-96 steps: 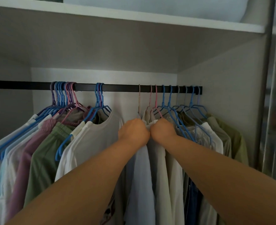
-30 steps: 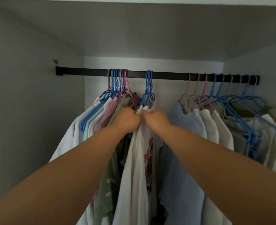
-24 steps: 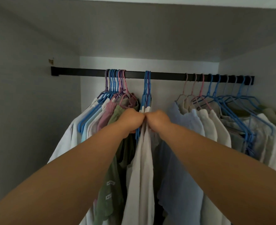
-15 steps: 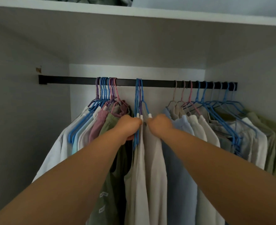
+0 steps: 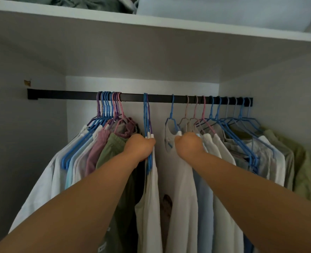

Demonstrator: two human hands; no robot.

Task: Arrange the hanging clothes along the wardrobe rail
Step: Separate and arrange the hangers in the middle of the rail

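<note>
Frame centre: left hand grips the white garment on paired blue hangers. Right hand grips a white shirt beside it. Behind, black rail spans the wardrobe; clothes bunched either side.

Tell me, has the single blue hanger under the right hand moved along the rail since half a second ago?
Yes. The blue hanger slid right along the rail, away from the hanger pair and toward the right-hand clothes group.

A black rail spans the wardrobe, hung with blue, pink and purple hangers bearing shirts. Folded bedding sits on the white shelf above.
</note>
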